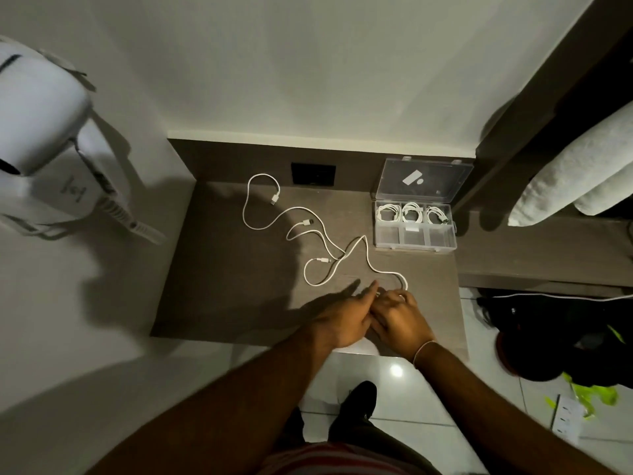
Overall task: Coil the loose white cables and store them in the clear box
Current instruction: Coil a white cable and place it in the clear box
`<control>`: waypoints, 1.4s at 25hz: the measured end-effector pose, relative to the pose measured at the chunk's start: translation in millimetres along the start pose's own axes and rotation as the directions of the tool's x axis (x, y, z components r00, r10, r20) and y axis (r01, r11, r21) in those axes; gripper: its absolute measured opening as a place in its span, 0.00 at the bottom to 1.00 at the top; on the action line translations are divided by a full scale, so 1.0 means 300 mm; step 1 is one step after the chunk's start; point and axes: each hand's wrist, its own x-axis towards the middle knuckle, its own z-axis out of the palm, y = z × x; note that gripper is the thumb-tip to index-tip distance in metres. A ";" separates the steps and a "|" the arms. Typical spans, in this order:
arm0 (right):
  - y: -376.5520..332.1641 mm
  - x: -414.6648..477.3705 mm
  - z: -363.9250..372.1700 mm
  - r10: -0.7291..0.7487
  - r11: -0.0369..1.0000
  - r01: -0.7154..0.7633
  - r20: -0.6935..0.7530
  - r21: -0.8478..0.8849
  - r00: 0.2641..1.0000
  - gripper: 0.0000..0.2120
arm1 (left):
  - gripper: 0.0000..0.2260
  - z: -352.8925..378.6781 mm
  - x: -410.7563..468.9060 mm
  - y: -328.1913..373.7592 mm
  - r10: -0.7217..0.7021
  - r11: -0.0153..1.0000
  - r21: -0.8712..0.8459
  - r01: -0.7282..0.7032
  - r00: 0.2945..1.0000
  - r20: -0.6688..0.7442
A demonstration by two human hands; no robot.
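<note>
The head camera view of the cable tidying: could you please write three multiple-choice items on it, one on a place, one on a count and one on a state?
1. Where does the clear box stand on the table?
A. far right corner
B. near left corner
C. centre

2. How many compartments of the box hold coiled cables?
A. one
B. three
C. six

3. What state is the box lid in?
A. closed
B. lying flat on the table
C. open, standing up behind the box

Answers:
1. A, since the box sits by the wall at the table's right edge.
2. B, since the three back compartments each hold a coil and the front three look empty.
3. C, since the lid tilts up behind the compartments.
</note>
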 end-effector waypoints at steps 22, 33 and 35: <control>-0.517 0.300 -0.313 -0.030 0.666 0.015 0.007 0.746 1.000 0.13 | 0.16 -0.670 -0.312 -0.180 -0.110 -0.234 -0.835 -0.498 0.867 -0.486; -0.496 0.393 -0.771 -0.047 0.944 0.109 -0.197 0.312 0.979 0.11 | 0.12 -0.627 -0.331 -0.173 -0.077 0.381 -0.860 -0.339 0.915 -0.395; -0.497 0.428 -0.790 -0.056 0.916 0.146 -0.243 0.373 0.968 0.08 | 0.13 -0.640 -0.343 -0.192 0.027 0.237 -0.920 -0.313 0.948 -0.316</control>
